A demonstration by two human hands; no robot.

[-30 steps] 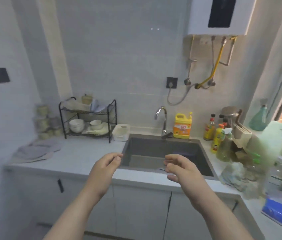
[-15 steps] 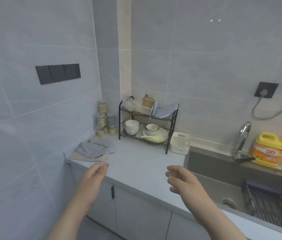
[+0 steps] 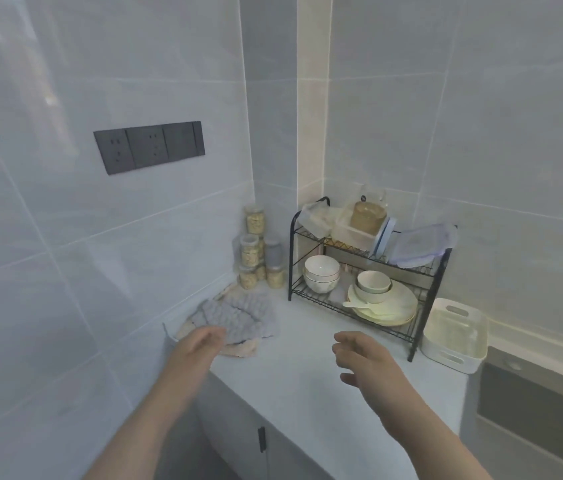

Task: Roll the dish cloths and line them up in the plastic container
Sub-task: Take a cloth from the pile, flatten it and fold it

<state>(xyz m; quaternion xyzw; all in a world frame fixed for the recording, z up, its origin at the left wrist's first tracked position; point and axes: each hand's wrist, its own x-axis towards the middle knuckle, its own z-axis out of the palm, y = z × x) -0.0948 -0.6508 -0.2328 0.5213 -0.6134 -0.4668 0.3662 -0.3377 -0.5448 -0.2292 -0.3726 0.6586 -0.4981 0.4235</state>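
A pile of grey and beige dish cloths lies flat on the counter's far left corner by the wall. My left hand reaches over the pile's near edge with relaxed fingers and holds nothing; whether it touches the cloth is unclear. My right hand hovers above the bare counter, fingers loosely spread and empty. An empty white plastic container with cut-out handles stands to the right, between the dish rack and the sink.
A black two-tier wire dish rack with bowls, plates and lidded boxes stands against the back wall. Stacked jars fill the corner. The sink is at far right. The white counter has a front edge near my arms.
The view has swung left from the sink to the counter corner. Both hands have moved forward, the left one reaching the cloth pile.
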